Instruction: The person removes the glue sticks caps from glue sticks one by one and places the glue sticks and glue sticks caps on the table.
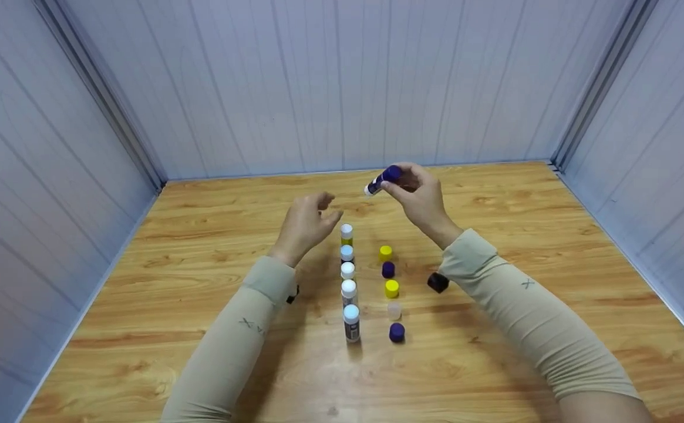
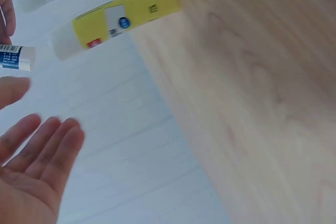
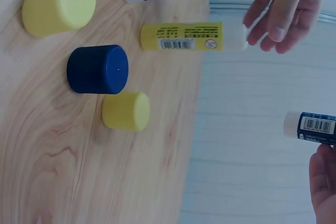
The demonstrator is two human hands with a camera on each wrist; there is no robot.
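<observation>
My right hand (image 1: 427, 202) holds a glue stick (image 1: 377, 184) in the air between thumb and fingers. Its dark blue end sits in the grip, and the white end points down to the left. The right wrist view shows the label of this dark blue glue stick (image 3: 317, 126); its far end is out of frame. Across from it, my left hand (image 1: 306, 223) hovers with nothing in it, fingers loosely bent and thumb apart. Just beside the left fingertips stands a yellow glue stick (image 2: 128, 17) with a white top, the farthest of a row.
Several glue sticks stand upright in that row, a dark-labelled one (image 1: 351, 326) nearest me. Right of them runs a line of loose caps: yellow (image 1: 386, 254), dark blue (image 1: 388, 270), yellow (image 1: 391, 289), whitish (image 1: 394, 311) and dark blue (image 1: 397, 333). Pale panels (image 1: 342, 88) enclose the wooden table (image 1: 201, 235).
</observation>
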